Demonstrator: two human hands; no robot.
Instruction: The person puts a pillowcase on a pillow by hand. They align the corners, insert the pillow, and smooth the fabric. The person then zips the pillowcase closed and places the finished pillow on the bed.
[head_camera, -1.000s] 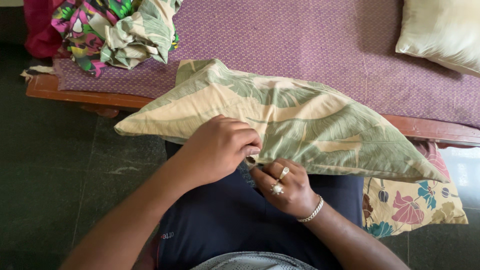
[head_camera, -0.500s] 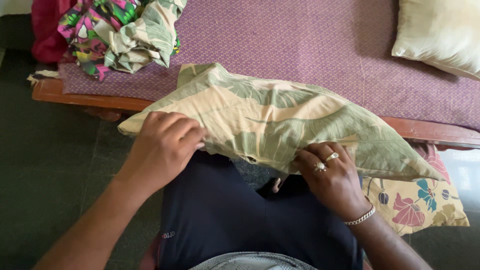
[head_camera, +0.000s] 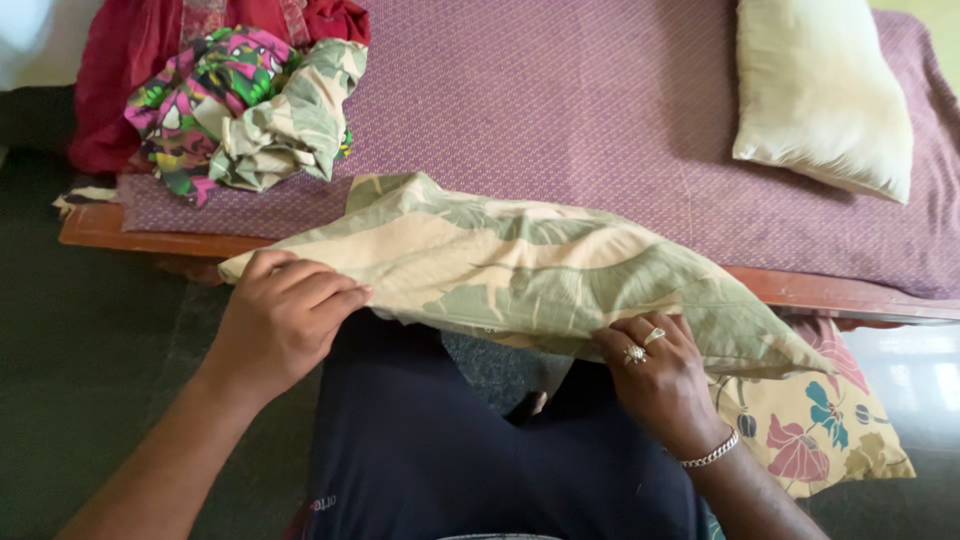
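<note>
Head view, leaf-print pillow (head_camera: 520, 275) lying across the bed (head_camera: 560, 110) edge and the person's lap, left hand (head_camera: 285, 320) gripping its left end, right hand (head_camera: 655, 370) pinching the lower seam, probably near an opening, bare pillow (head_camera: 820, 95) upper right, clothes heap (head_camera: 240, 100) upper left

Cream-and-green leaf-print pillowcase (head_camera: 520, 275); purple woven bedspread (head_camera: 560, 110) at twelve o'clock; plain cream pillow (head_camera: 820, 95) at two; pink-green floral cloth (head_camera: 200, 95) at ten.
</note>
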